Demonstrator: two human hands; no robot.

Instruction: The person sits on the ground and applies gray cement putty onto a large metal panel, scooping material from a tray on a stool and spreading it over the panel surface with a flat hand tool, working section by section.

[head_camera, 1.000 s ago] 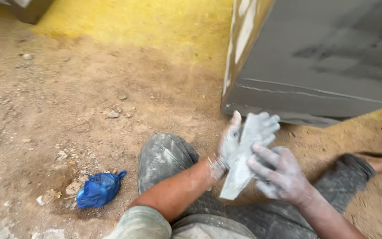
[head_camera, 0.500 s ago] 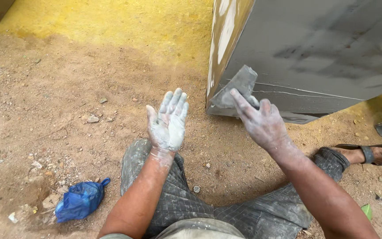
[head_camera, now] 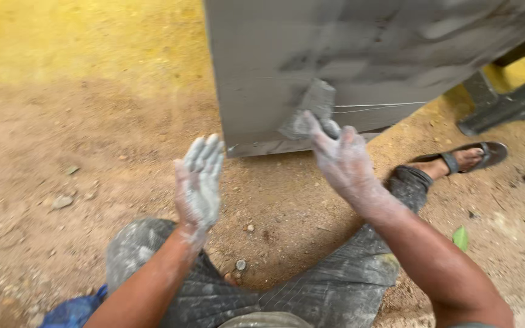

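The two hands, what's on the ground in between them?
Between the left hand and the right hand, the head view shows bare brown dirt ground with a few small pebbles, plus the bottom edge of the grey panel farther back.

— What colour is the panel (head_camera: 396, 54)?
— Grey, streaked darker. The pad (head_camera: 311, 112) on it is grey too.
— And the hands?
— Left hand (head_camera: 200, 182) and right hand (head_camera: 344, 161) are dusted pale grey-white. The trousers (head_camera: 311, 291) are dark, checked; the ground (head_camera: 80, 140) is brown and yellow.
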